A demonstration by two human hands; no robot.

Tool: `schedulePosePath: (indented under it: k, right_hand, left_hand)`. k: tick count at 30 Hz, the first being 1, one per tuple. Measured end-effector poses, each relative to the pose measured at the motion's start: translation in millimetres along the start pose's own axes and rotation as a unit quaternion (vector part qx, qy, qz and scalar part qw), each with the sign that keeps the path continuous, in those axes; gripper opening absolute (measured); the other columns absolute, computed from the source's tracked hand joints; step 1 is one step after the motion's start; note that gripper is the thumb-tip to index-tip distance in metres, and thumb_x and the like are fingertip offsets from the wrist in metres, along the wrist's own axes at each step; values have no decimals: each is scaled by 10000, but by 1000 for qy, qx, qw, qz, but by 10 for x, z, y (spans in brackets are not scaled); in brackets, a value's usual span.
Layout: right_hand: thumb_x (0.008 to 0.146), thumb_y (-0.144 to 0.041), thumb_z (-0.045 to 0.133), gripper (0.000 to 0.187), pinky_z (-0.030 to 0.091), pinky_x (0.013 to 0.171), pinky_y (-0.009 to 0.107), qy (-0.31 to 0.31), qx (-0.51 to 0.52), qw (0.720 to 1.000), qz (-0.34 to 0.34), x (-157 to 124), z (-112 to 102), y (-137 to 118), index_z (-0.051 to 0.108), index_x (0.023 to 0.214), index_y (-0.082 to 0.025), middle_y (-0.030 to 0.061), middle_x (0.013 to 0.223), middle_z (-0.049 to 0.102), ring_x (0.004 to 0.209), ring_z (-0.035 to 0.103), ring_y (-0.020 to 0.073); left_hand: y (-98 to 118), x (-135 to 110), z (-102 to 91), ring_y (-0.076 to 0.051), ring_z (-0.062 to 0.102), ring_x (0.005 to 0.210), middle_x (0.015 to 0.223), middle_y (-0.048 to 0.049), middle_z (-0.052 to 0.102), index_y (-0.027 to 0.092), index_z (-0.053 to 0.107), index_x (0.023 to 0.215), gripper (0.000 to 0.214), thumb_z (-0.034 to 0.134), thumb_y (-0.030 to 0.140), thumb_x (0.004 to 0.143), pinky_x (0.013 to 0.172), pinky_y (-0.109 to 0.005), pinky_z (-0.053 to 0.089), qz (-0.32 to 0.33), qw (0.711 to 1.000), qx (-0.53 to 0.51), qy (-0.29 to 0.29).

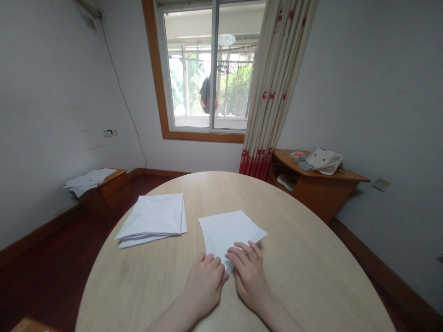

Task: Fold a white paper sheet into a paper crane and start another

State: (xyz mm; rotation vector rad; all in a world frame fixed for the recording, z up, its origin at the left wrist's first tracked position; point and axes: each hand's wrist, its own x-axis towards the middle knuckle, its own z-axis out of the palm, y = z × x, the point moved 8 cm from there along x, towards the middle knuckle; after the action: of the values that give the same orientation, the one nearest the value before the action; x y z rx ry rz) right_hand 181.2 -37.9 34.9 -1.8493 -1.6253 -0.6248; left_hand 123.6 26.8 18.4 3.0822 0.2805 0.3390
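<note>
A white sheet of paper (228, 230), folded into a pointed shape, lies on the round light-wood table (304, 258) in front of me. My left hand (205, 281) rests at the paper's near corner with its fingers curled under, knuckles touching the edge. My right hand (249, 269) lies flat beside it, fingers stretched out and pressing on the paper's near right edge. A stack of folded white papers (154, 219) sits to the left of the sheet, apart from both hands.
A low wooden cabinet (110, 186) with white papers on top stands at the left wall. A wooden corner shelf (318, 182) with a bag and small items is at the right. A window and a striped curtain (273, 92) are behind the table.
</note>
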Motion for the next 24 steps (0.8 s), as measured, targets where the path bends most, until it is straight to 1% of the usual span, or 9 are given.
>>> schedulePosePath:
  k: [4, 7, 9, 12, 13, 15, 17, 20, 24]
  right_hand:
    - [758, -77, 462, 271, 161, 1063, 436, 6, 19, 1000, 10, -9, -58, 43, 596, 953, -209, 27, 953, 681, 1011, 541, 211]
    - [783, -86, 464, 234, 131, 1061, 441, 3, 40, 999, 9, -5, -134, 66, 585, 934, -219, 6, 915, 683, 950, 560, 195]
    - [782, -90, 481, 245, 98, 1067, 442, -19, 40, 999, -3, 13, -164, 51, 576, 962, -227, -1, 935, 683, 971, 556, 196]
    - [786, -90, 500, 246, 58, 1074, 449, -79, 8, 997, -13, 32, -152, 33, 563, 972, -238, -4, 933, 677, 1061, 528, 214]
    - [799, -93, 498, 209, 58, 1075, 453, -95, -6, 995, -10, 32, -147, 38, 560, 937, -238, -6, 900, 671, 1072, 524, 218]
    - [822, -106, 490, 138, 80, 1073, 454, -107, -30, 994, -1, 26, -155, 56, 540, 838, -233, -14, 824, 649, 1025, 541, 216]
    - [830, -111, 484, 134, 102, 1070, 455, -108, -45, 993, -1, 10, -167, 61, 509, 776, -231, -21, 785, 630, 956, 560, 207]
    - [832, -114, 487, 140, 109, 1067, 473, -114, -59, 992, -18, -23, -179, 46, 483, 754, -230, -21, 786, 628, 940, 570, 206]
    - [864, -143, 485, 148, 129, 1059, 488, -121, -59, 991, -13, -58, -191, 70, 479, 740, -225, -25, 754, 620, 955, 577, 212]
  left_hand:
    - [23, -64, 55, -223, 556, 793, 850, -32, 635, 176, 593, 830, 140, 489, 162, 923, 723, -363, 355, -17, 999, -27, 4]
    - [48, -103, 73, -219, 552, 781, 843, -25, 629, 179, 579, 816, 125, 506, 156, 914, 715, -355, 355, -10, 999, -42, 10]
    - [70, -119, 84, -217, 549, 770, 839, -26, 629, 179, 571, 799, 126, 515, 157, 910, 703, -348, 355, -1, 999, -42, 8]
    - [89, -136, 102, -214, 545, 756, 831, -27, 627, 181, 559, 774, 145, 511, 159, 909, 691, -342, 354, 7, 999, -36, 7]
    - [93, -141, 109, -213, 545, 752, 827, -26, 625, 182, 556, 774, 145, 509, 162, 909, 691, -341, 354, 10, 999, -36, 9]
    - [103, -152, 123, -210, 544, 746, 812, -24, 621, 184, 554, 774, 141, 508, 179, 908, 690, -340, 354, 20, 999, -39, 21]
    - [126, -165, 138, -205, 544, 743, 800, -23, 620, 187, 553, 767, 151, 504, 204, 909, 687, -334, 355, 38, 997, -49, 36]
    - [173, -185, 156, -195, 541, 737, 785, -24, 622, 189, 550, 739, 185, 497, 234, 911, 681, -322, 357, 60, 995, -67, 48]
    - [216, -200, 147, -194, 542, 741, 786, -24, 624, 183, 560, 745, 171, 503, 211, 904, 694, -319, 359, 57, 995, -83, 28]
